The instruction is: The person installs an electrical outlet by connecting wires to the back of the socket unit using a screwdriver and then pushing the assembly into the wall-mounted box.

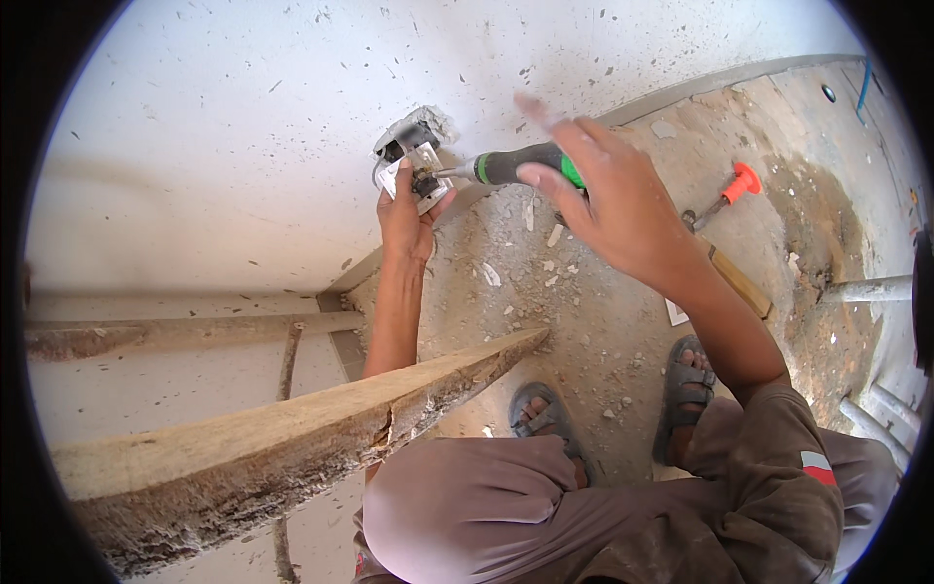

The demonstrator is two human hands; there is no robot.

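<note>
rough splintered wooden plank (292,428) crosses the near left, just beside the knees; sandalled feet on a gritty concrete floor (584,321) strewn with plaster chips; further right a chisel with an orange guard (725,195) and a wooden handle (741,282) lie on the floor; right hand (613,204) wraps its grip loosely round a green-black screwdriver (516,167), fingers blurred; tip sits at a socket insert (420,175) in a chipped wall hole; left hand (404,219) pinches that insert from below; speckled white wall (243,127) behind.

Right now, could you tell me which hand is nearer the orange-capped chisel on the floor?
Right. The right hand holds the screwdriver just left of the chisel; the left hand is farther, at the wall socket.
</note>
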